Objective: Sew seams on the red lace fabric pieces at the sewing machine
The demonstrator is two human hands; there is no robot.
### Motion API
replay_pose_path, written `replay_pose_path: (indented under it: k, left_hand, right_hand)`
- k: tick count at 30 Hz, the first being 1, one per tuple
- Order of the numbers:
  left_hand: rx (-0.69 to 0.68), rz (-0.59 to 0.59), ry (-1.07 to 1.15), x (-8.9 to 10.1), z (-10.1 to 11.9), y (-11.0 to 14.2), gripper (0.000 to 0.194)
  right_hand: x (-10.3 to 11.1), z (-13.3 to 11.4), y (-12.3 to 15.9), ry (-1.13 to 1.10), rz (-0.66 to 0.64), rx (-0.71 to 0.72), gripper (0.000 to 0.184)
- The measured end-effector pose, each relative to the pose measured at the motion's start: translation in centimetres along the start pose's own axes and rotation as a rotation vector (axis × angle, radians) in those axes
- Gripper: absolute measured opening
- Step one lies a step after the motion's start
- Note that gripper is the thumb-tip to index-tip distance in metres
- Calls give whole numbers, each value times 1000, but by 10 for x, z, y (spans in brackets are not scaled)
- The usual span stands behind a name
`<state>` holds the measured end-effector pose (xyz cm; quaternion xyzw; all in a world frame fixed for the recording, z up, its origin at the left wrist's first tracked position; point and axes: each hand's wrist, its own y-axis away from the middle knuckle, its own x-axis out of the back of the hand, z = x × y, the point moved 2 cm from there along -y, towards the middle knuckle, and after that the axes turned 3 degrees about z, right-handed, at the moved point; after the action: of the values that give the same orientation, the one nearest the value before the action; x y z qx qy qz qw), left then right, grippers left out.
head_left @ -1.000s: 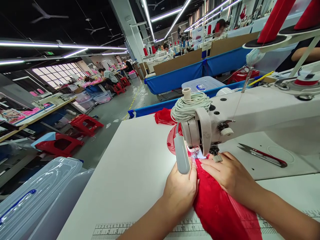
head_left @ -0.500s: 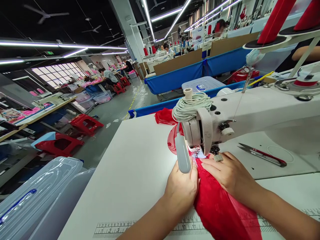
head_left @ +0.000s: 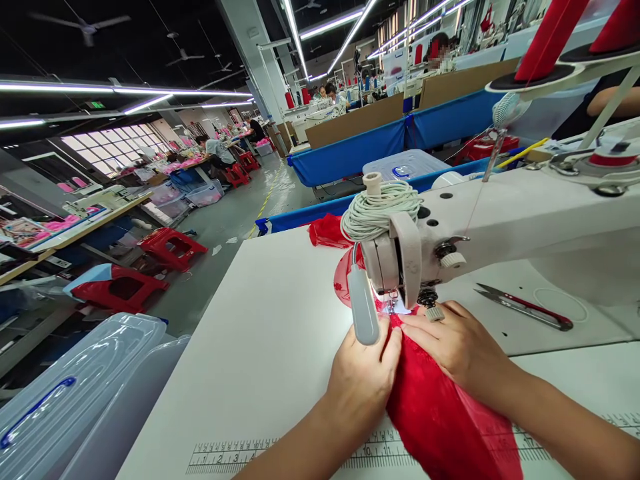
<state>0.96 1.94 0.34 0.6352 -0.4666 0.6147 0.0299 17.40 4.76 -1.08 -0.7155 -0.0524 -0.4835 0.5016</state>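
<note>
A length of red lace fabric (head_left: 430,400) runs from the table's front edge up under the presser foot (head_left: 391,307) of a white sewing machine (head_left: 540,207). My left hand (head_left: 363,373) is closed on the fabric's left edge, thumb and forefinger just in front of the foot; the grey lamp (head_left: 364,307) hides some of its fingers. On the other side, my right hand (head_left: 457,343) rests on the fabric with its fingers stretched toward the foot. Behind the needle, sheer red fabric (head_left: 343,277) lies on the table.
Red-handled thread snips (head_left: 525,308) lie on the machine bed to the right. A coil of pale cord (head_left: 380,210) sits on the machine head. Clear plastic bins (head_left: 90,380) stand at the table's left. A printed ruler (head_left: 225,457) crosses the front edge.
My left thumb has shifted toward the right on the fabric, close to my right fingertips. The right hand stays nearly in place, and the view has tilted slightly.
</note>
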Motion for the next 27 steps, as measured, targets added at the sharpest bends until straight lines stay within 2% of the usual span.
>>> replay_pose_path:
  k: [3,9,16,22,27]
  left_hand:
    - [-45,-19,-55,-2,2,1,29]
    - [-37,-97,-88,-5,2,1,32]
    - [-49,-127,-98,-3,0,-1,31]
    - [-56,-173,-78,-3,-1,-4,30]
    - [-54,-163,-69,-4,-2,-3,31]
  right_hand:
    - [1,-1,-1,-8,12,-8,39]
    - [2,-1,-2,4,4,-19,38]
    - [0,0,-2,18,-7,-27,41]
    - [-2,1,1,15,-32,-40,36]
    - [1,-1,0,14,-20,-35,37]
